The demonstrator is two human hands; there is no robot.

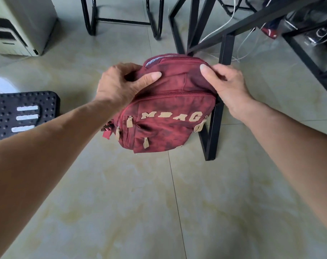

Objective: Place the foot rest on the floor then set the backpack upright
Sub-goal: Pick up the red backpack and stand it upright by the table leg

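A dark red backpack (pixel 170 116) with beige "MBAG" letters and beige zipper pulls stands upright on the tiled floor, its front facing me, its back against a black metal table leg (pixel 213 131). My left hand (pixel 121 83) grips the top left of the backpack, thumb pressed on the fabric. My right hand (pixel 228 85) grips its top right corner. The black foot rest (pixel 22 113), with a dotted surface and three pale strips, lies flat on the floor at the left, partly behind my left forearm.
Black table frames (pixel 192 30) and chair legs (pixel 91 17) stand behind the backpack. White cables (pixel 222 27) and a red item hang under the table at the right. A beige appliance (pixel 18 27) stands at the back left. Pale tiled floor (pixel 159 202) stretches in front.
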